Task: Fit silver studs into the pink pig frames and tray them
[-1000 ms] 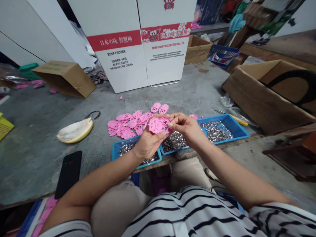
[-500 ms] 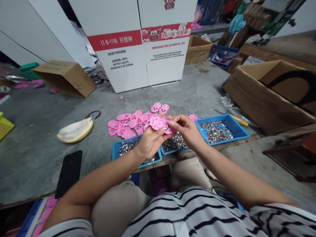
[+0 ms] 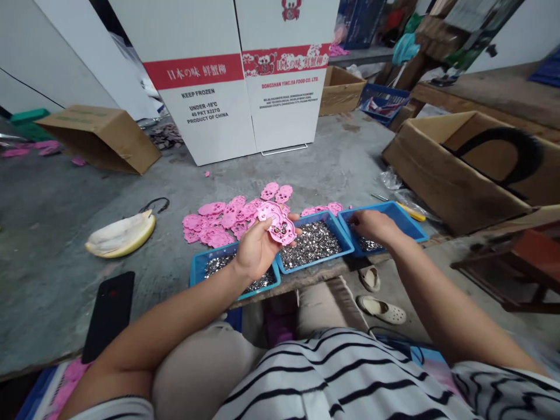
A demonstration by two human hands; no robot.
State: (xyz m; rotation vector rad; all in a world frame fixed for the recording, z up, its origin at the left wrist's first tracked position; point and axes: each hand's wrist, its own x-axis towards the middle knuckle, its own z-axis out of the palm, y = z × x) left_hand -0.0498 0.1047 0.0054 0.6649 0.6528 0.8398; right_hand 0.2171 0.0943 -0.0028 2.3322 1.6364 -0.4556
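My left hand holds a pink plastic piece with round holes and small shiny metal bits in its lower part. My right hand reaches down into the right blue tray, over small metal parts; its fingertips are partly hidden, so I cannot tell what they pinch. The middle blue tray is filled with similar metal parts. Below my left wrist lies the left blue tray, also with metal pieces. Behind my left hand a pile of pink pieces is spread on the table.
A white carton stands at the back. Left are a yellow fruit rind, a black phone and a tipped cardboard box. Right are an open cardboard box and a yellow-handled tool.
My right hand has left the pink piece and moved right into the right tray. My left hand still holds the piece, now turned to a different angle. The view has shifted slightly.
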